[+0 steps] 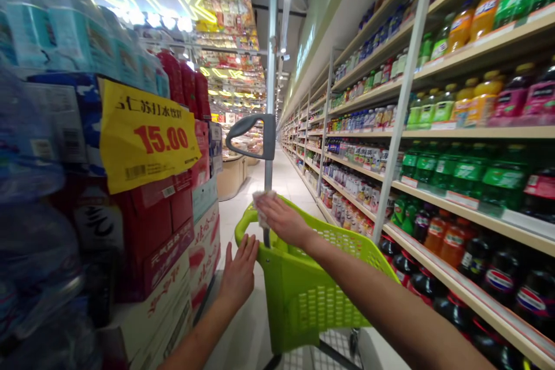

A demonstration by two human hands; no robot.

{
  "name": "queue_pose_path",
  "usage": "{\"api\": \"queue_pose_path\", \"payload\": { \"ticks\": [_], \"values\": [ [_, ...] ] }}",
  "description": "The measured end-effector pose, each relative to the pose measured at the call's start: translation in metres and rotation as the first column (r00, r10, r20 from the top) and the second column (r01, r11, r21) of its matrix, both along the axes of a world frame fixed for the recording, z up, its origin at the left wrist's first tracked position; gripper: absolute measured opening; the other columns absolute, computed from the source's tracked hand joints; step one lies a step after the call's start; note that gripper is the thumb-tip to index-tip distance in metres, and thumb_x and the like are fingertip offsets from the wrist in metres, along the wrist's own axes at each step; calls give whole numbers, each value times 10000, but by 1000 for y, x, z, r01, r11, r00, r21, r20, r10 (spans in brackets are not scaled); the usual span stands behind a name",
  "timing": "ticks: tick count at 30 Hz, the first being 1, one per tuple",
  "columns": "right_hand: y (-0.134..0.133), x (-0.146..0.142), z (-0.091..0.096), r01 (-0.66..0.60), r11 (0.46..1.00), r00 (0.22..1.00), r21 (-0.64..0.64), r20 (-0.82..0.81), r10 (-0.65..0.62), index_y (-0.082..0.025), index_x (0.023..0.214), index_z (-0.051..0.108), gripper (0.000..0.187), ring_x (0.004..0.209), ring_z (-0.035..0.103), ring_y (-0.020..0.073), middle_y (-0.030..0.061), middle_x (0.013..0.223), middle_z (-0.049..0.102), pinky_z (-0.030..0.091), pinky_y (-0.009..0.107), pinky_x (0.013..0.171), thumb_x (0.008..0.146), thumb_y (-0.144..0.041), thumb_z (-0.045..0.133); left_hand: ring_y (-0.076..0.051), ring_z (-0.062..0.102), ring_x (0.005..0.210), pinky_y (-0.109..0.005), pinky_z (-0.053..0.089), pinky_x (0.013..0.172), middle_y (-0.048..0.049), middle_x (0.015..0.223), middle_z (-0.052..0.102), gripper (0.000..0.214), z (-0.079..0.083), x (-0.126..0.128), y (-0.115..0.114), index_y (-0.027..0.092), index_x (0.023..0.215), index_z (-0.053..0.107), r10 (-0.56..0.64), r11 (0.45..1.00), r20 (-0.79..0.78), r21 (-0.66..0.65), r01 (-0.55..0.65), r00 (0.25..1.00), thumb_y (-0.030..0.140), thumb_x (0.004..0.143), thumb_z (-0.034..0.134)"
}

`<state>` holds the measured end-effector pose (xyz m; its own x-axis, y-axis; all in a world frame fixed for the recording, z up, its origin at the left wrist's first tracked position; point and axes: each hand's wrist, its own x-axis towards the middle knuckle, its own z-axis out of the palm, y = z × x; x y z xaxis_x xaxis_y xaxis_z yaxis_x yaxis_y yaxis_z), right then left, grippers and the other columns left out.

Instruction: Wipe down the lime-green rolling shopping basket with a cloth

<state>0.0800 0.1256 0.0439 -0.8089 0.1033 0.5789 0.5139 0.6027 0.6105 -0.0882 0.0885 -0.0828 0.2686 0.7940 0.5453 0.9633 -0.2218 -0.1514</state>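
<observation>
A green plastic shopping cart [286, 295] stands in the aisle before me, with a grey metal pole [269, 176] rising from its near end. On the pole sits a dark grey loop handle [255, 137]. My right hand [286, 221] presses a crumpled white wipe [261, 208] against the lower part of the pole; its fingers lie over the wipe. My left hand [238, 274] has its fingers stretched out, the tips at the cart's green rim near the pole's foot. Nothing shows in the left hand.
Shelves of bottled drinks [459, 167] line the right side. At left, stacked drink cartons [151, 243] and wrapped bottles [34, 254] stand close, with a yellow price sign [150, 136] jutting out. The pale floor [284, 179] runs on ahead past a wooden display counter [232, 178].
</observation>
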Motion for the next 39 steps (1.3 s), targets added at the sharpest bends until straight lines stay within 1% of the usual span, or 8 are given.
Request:
{"api": "queue_pose_path", "payload": {
  "ticks": [3,9,16,22,24,29,36,39],
  "values": [
    [-1,4,-11,-31,1000,991,3,129,30,-54,1176,497,349,1281,271,230,118,1307,441,284,405,1051,865,-150,371,-229,179,1321,-510,93,1061,-50,1417,272,687,3,1,-2,162,1328,302,1,999,-21,-52,-2,1000,112,647,376],
    [7,-3,62,43,999,982,2,-186,-42,-95,1154,516,332,1328,117,230,114,1359,370,189,466,1075,881,-138,332,-231,176,1322,-510,98,1064,-49,1419,263,687,3,3,-4,148,1328,301,6,999,-5,-32,-6,1000,97,647,372],
    [-8,6,-8,-21,996,995,-85,96,29,-81,1186,488,353,1300,228,217,116,1319,425,268,416,1058,856,-147,383,-221,180,1321,-506,108,1063,-42,1418,262,660,0,3,-5,158,1321,318,-5,1000,-6,-7,5,1000,109,664,361],
    [0,-2,31,29,998,986,-50,-165,-36,-90,1201,478,354,1318,161,245,120,1356,373,252,452,1053,869,-141,367,-225,199,1316,-496,92,1067,-49,1403,304,650,-1,6,-5,163,1310,342,19,999,0,39,-18,1000,99,663,372],
    [0,-2,22,26,998,986,-56,-166,-34,-87,1195,484,351,1314,176,244,116,1347,388,261,444,1050,870,-136,362,-229,198,1316,-498,86,1066,-54,1401,309,654,-1,6,-5,160,1312,338,22,999,-7,38,-21,1000,98,661,373],
    [-8,8,-39,-19,994,998,-108,52,25,-88,1215,466,364,1279,275,225,98,1321,428,313,400,1030,867,-158,382,-233,198,1315,-492,102,1063,-62,1400,313,656,-1,6,-5,150,1312,337,19,1000,-14,21,-19,1000,105,658,376],
    [-5,-6,9,41,995,981,-94,-184,-58,-171,1239,444,367,1291,246,238,85,1340,404,299,434,1022,881,-162,365,-230,223,1307,-507,100,1064,-45,1393,327,670,1,10,-7,158,1298,363,11,999,39,53,-13,999,81,633,368],
    [-8,-7,-11,12,994,992,-105,-127,-25,-177,1245,433,367,1276,283,231,87,1310,442,318,422,1011,883,-174,372,-235,229,1305,-510,97,1064,-59,1381,352,671,0,9,-5,153,1295,369,10,998,38,56,-12,999,75,628,370]
  ]
}}
